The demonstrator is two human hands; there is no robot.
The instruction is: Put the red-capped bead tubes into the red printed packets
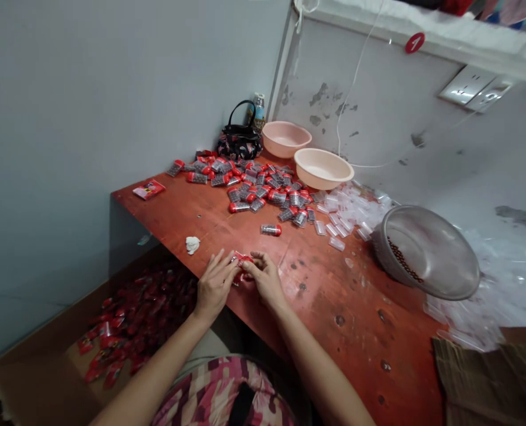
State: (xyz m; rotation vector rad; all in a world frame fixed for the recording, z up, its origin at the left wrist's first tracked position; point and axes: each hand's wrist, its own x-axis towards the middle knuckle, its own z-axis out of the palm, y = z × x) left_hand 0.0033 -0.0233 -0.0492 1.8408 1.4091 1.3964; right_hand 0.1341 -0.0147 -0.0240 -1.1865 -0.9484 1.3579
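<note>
Between my hands, at the front edge of the red table [347, 367], is a small shiny red packet [242, 258], partly covered by my fingers. My left hand [215, 285] holds its left side, fingers fairly straight and close together. On the other side my right hand [266, 278] grips it with thumb and bent fingers. A crumpled white tissue [192, 245] lies just left of my hands. Beyond them rests a single clear tube with a red cap [271, 229] and dark contents. Farther back, many similar red-capped tubes [249, 183] are heaped.
An open carton [36, 378] with many red packets [134, 313] stands below left. A flat red packet [149, 189], a handbag [239, 139], a pink basin [286, 139] and a cream basin [323, 168] sit behind. Clear empty tubes [345, 213] and a tilted metal bowl [440, 251] with brown beads are at right.
</note>
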